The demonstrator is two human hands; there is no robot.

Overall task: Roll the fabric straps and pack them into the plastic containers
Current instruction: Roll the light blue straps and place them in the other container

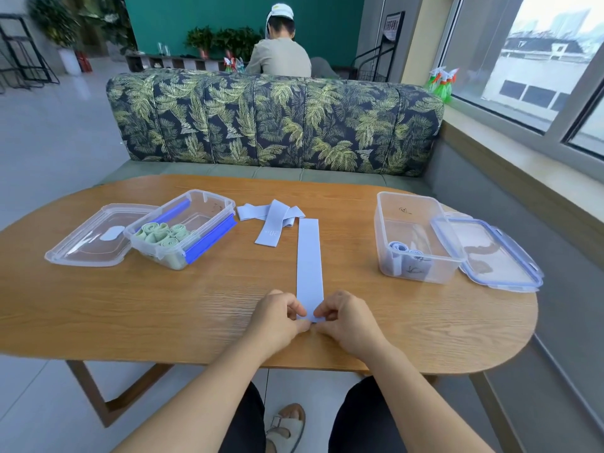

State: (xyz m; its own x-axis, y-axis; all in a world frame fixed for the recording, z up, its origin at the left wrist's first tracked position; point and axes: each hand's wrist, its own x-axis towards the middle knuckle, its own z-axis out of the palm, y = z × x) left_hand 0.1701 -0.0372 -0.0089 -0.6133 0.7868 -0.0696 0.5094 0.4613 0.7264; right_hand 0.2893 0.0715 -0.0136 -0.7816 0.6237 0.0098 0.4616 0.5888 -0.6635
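Beside the flat strap point(309, 256), the left box point(209, 197) holds green rolls point(160, 235), the right box point(392, 207) blue rolls point(405, 253); spare straps point(271, 217) lie beyond. My left hand point(277, 317) and right hand point(349, 318) pinch its near end.

Left hand point(277, 317), right hand point(347, 318) side by side, in a fingertip pinch on blue strap point(309, 256).

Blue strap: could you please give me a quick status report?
Left hand, right hand pinch near end. Blue strap flat, not yet rolled. Nothing blocking.
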